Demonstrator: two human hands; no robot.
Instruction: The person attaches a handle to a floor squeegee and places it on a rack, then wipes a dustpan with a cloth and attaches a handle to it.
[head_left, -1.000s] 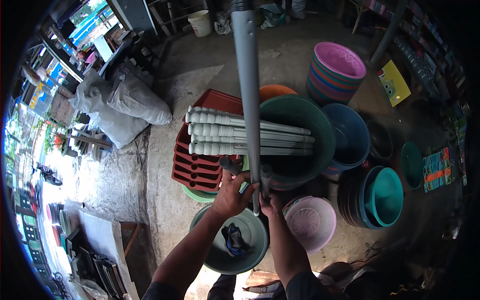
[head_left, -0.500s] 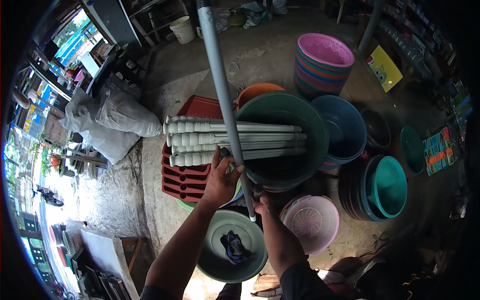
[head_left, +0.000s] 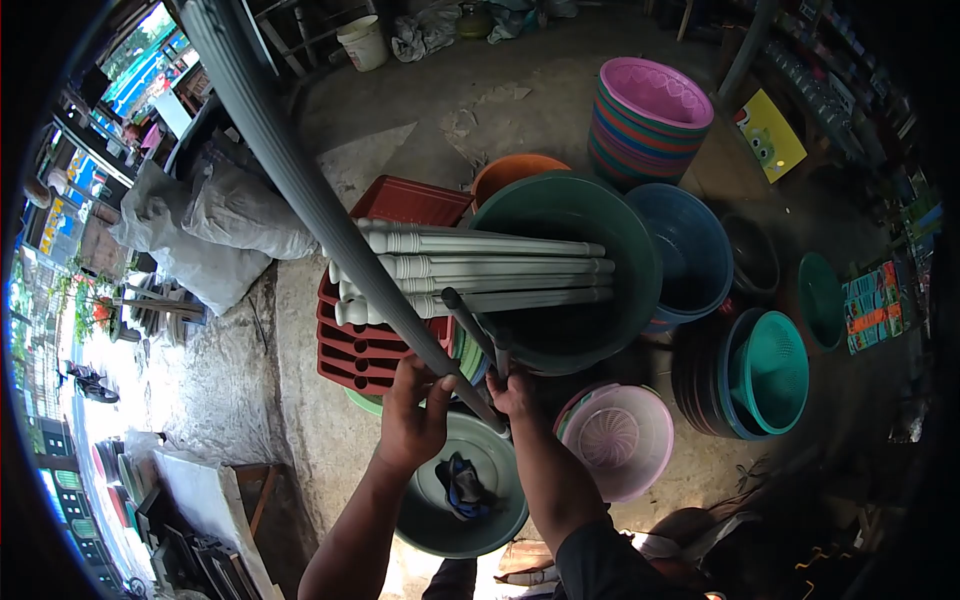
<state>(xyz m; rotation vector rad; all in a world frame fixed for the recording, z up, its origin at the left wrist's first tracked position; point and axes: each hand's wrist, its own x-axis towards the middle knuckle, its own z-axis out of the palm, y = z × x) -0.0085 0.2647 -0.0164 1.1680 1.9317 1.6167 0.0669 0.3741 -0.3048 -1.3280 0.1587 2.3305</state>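
Though both hands sit close together at the near end, the long grey pole point(head_left: 300, 190) leans far up and left, so leverage looks awkward. Left hand point(head_left: 415, 415) has its fingers wrapped round the shaft just above the tip; right hand point(head_left: 515, 392) closes its fingers at the pole's low end beside short dark tubes point(head_left: 470, 325), exact hold hard to tell. Pole looks stiff, ribbed, prob. light plastic or thin metal, not fragile; grip w/ hands spread wider for control. Below: grey-green basin point(head_left: 500, 500) w/ a blue cloth. Farther: red crates point(head_left: 375, 345), pale turned legs point(head_left: 480, 270) across a big green tub point(head_left: 630, 250), stacked pink-topped baskets point(head_left: 655, 115) far right.
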